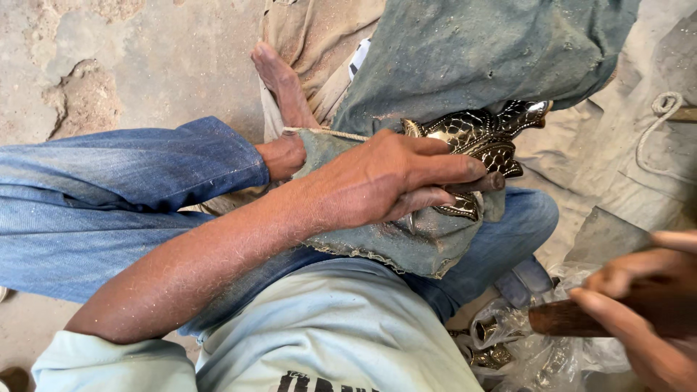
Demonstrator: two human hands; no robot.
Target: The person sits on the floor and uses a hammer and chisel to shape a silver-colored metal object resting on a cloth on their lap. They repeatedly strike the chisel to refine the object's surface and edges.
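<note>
My left hand (388, 178) presses down on a shiny dark metal turtle figure (483, 134) that rests on a grey-green cloth (406, 243) over my knee. The fingers lie across the turtle's lower edge, with a thin rod-like piece under the fingertips. My right hand (646, 305) is at the lower right corner, closed around a brown wooden handle (559, 319). The far end of that tool is hidden by the hand and the frame edge.
My legs in blue jeans (109, 196) cross the frame, with a bare foot (279, 80) on the dusty floor. A clear plastic bag (530, 352) with small metal pieces lies at the lower right. Dusty canvas (617, 167) and a rope (657, 116) lie at right.
</note>
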